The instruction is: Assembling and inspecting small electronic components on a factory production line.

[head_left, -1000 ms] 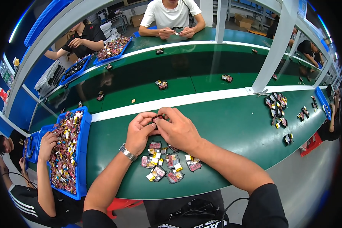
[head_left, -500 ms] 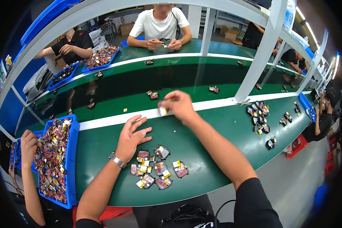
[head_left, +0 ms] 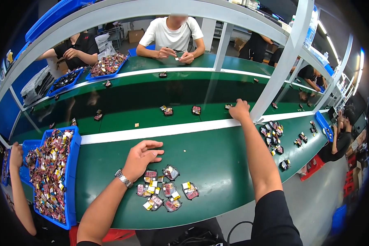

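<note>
My left hand (head_left: 140, 158) rests on the green surface (head_left: 217, 160), just behind a cluster of small packets (head_left: 165, 190); my right hand (head_left: 238, 110) lies far ahead; a blue plastic bin (head_left: 71, 176) sits left.

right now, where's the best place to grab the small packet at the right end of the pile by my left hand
Probably pinch the packet by its right edge, coming from the right and above: it lies flat on the green table, slightly apart from the pile, with bare surface there. The left hand rests above the pile.

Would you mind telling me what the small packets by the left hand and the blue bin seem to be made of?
Packets: probably clear glossy plastic film or blisters, since they glint over coloured contents. Bin: likely moulded rigid plastic, with uniform blue walls and a smooth, slightly shiny rim.
</note>
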A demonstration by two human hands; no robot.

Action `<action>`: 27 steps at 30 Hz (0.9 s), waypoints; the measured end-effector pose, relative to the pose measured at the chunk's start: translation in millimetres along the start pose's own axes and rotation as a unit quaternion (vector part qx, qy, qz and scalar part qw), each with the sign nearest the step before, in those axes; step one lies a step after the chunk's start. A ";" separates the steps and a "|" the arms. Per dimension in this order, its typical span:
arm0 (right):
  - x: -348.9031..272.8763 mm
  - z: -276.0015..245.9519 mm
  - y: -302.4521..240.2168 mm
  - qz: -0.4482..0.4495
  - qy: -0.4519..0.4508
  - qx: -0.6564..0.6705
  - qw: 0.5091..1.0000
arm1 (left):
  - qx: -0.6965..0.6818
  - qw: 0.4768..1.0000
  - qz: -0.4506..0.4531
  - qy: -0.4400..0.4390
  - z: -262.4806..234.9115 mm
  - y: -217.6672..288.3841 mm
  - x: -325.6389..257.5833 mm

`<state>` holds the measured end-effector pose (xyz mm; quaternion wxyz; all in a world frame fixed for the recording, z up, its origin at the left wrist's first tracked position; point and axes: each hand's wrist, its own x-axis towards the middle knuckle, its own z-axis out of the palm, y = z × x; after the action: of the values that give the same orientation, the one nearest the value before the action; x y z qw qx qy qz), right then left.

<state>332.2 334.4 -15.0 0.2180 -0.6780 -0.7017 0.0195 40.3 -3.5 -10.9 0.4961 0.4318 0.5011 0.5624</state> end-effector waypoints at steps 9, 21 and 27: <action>-10.5 8.5 9.3 -0.098 -0.055 0.207 0.972 | -0.029 0.999 -0.003 0.017 -6.5 -5.4 -2.1; -205.7 -82.4 -143.1 -0.498 -0.286 0.356 0.737 | -0.127 0.984 -0.088 -0.085 -16.9 13.3 -9.0; -212.9 -63.2 -143.5 -0.497 -0.193 0.349 0.770 | -0.160 0.982 -0.073 -0.074 -22.0 11.9 -3.3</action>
<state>214.9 101.6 28.9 0.2786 -0.0936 -0.9131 0.2827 17.7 -9.8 -1.8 0.6340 0.3497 0.3969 0.5641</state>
